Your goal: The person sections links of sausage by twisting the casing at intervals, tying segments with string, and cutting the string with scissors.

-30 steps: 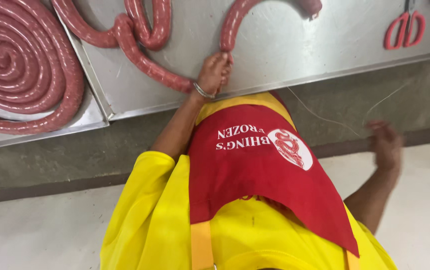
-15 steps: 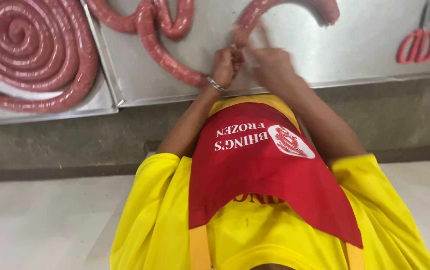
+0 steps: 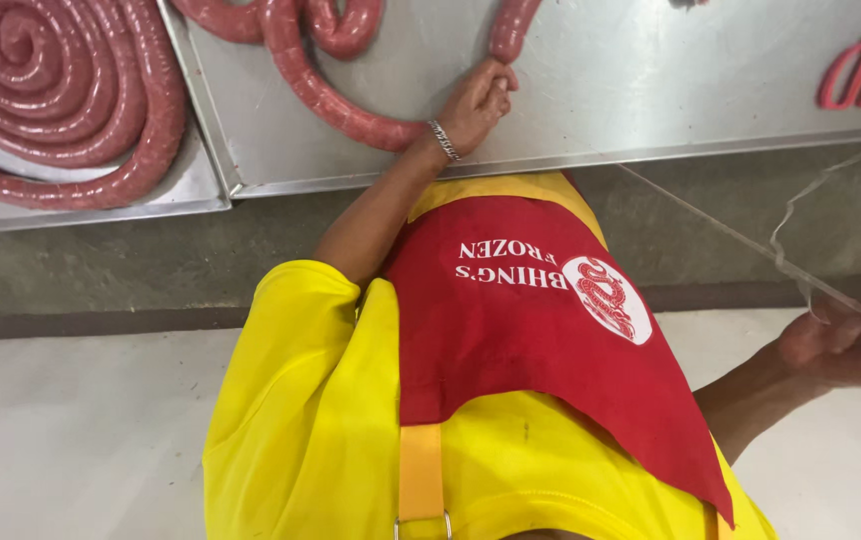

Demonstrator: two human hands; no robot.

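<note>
Fingers (image 3: 496, 85) of the left hand (image 3: 473, 108) are closed together on the end of a sausage (image 3: 511, 28), pinching it where the thick red length stops just above the knuckles. A silver bracelet (image 3: 442, 140) circles that wrist. From the pinched end a thin string (image 3: 711, 220) runs taut across the edge of the tray and down to the right hand (image 3: 841, 350), which is drawn well away from the table, low at the right side of the view. That hand is blurred; its fingers look curled around the string, but I cannot tell how tightly they grip. A loose curl of the same string hangs in the air just above it.

The sausage lies on a flat metal tray (image 3: 631, 100), and a second long sausage (image 3: 321, 85) curves from the top edge down to the left wrist, touching the hand's heel. To the left, on a neighbouring tray (image 3: 191, 190), a long sausage is wound into a flat coil (image 3: 51, 90). Red-handled scissors (image 3: 860, 70) rest at the far right of the first tray, well apart from both hands. Nearest the camera are the person's yellow shirt (image 3: 311, 400) and a red apron (image 3: 521, 330) with a round white emblem.
</note>
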